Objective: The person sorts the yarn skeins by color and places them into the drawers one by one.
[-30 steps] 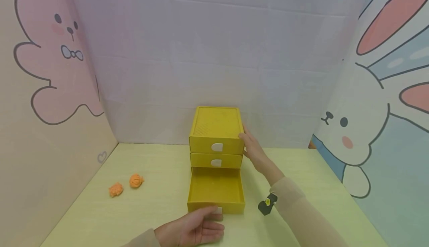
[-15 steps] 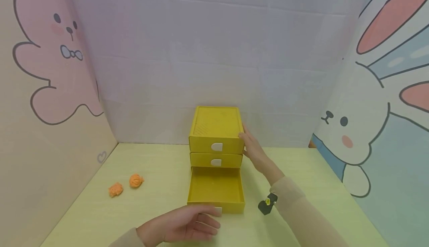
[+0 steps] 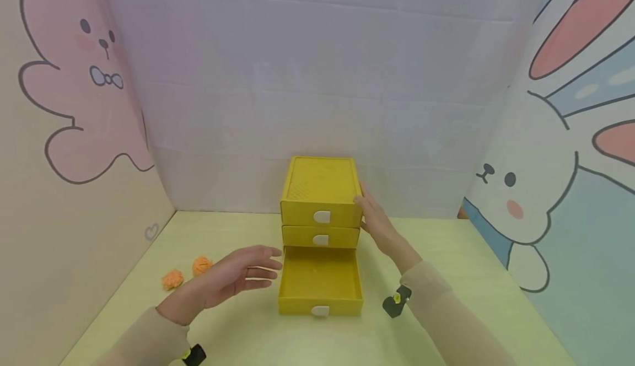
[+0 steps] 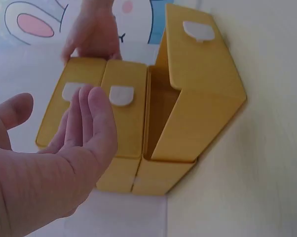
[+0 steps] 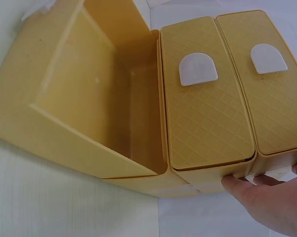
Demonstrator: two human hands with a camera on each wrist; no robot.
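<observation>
A yellow drawer cabinet (image 3: 321,181) with three stacked drawers stands against the back wall. Its bottom drawer (image 3: 319,278) is pulled out and shows a bare inside; the two upper drawers are closed, each with a white tab. My right hand (image 3: 379,225) rests against the cabinet's right side near the top drawer, fingertips touching the wall of the box in the right wrist view. In the air to the left of the pulled-out drawer, my left hand (image 3: 238,275) holds nothing, its fingers extended towards the cabinet. Two small orange crumpled-looking pieces, a near one (image 3: 172,280) and a farther one (image 3: 202,265), lie behind it.
The pale yellow-green table (image 3: 446,278) runs back to a white cloth wall (image 3: 317,79). Side panels with a pink bear (image 3: 84,107) and a white rabbit (image 3: 531,189) border it left and right.
My left hand has moved from the front of the bottom drawer up and to the left, uncovering the drawer's white tab. The right hand and the cabinet stay as they were.
</observation>
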